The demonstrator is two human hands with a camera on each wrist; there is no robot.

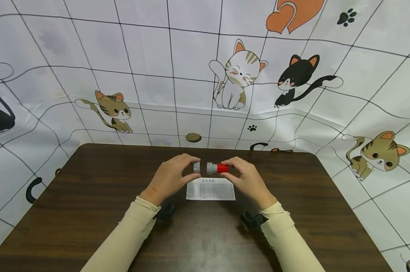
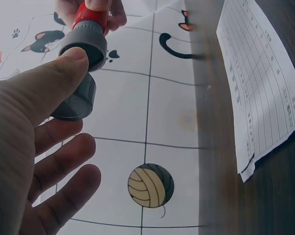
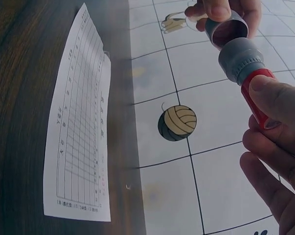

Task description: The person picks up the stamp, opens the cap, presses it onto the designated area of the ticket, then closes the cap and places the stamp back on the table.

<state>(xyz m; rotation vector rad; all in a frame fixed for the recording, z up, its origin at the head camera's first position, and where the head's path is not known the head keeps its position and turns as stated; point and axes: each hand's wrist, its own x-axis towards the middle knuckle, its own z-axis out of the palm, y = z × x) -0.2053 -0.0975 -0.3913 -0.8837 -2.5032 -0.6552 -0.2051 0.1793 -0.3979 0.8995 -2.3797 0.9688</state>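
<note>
My right hand (image 1: 246, 178) pinches the red body of a self-inking stamp (image 1: 222, 168) between thumb and fingers, its grey end turned toward the left hand. Opposite it, my left hand (image 1: 172, 175) pinches a grey stamp cap (image 1: 196, 167). In the head view a small gap parts cap and stamp. The right wrist view shows the hollow opening of the cap (image 3: 229, 30) facing the grey end of the stamp (image 3: 242, 58). Below both hands, a printed paper form (image 1: 210, 189) with a ruled table lies on the brown table.
The dark brown table (image 1: 89, 211) runs back to a white sheet (image 1: 150, 90) printed with cats and grid lines. A dark band (image 1: 254, 220) is on the right wrist, another (image 1: 165, 211) on the left.
</note>
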